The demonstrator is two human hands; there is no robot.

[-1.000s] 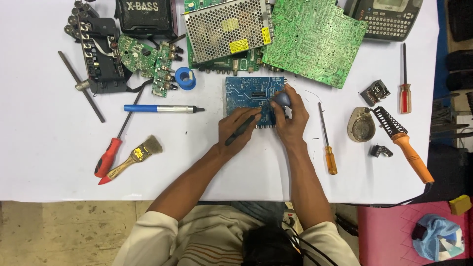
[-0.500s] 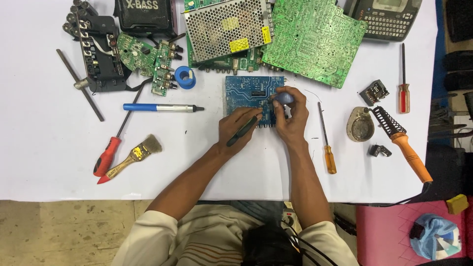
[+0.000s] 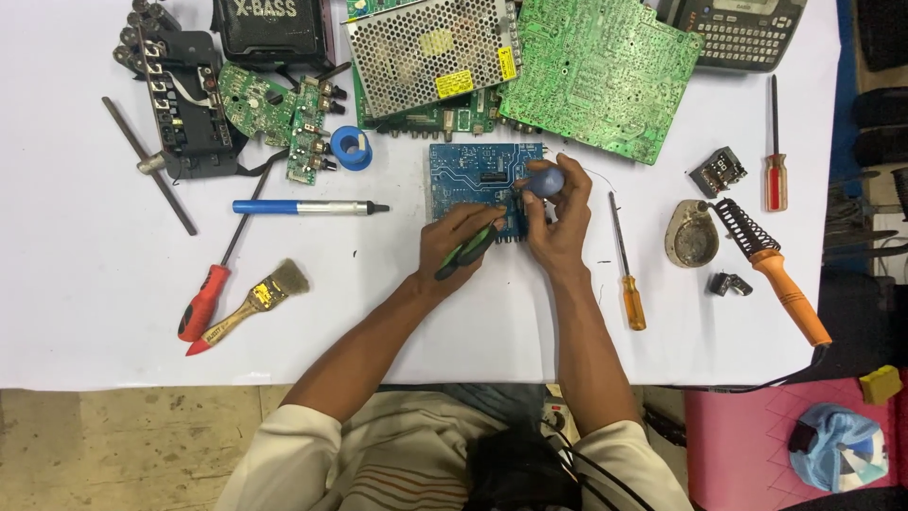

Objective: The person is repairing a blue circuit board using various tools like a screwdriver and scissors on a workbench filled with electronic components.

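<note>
Both hands stay put: left hand (image 3: 461, 241) pinches green-handled tool (image 3: 470, 251), right hand (image 3: 558, 222) grips blue-handled tool (image 3: 543, 180) over blue circuit board (image 3: 463, 175).

Paintbrush (image 3: 253, 303), red screwdriver (image 3: 210, 293), blue solder spool (image 3: 351, 148), orange soldering iron (image 3: 777, 273).

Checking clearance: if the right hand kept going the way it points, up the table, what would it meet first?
Probably the big green board: the right hand sits on the blue board pointing that way, though height is unclear.

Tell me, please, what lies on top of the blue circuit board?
Both hands: the left hand grips a green-handled tool, the right hand holds a blue-handled tool. The board's lower right is covered.
</note>
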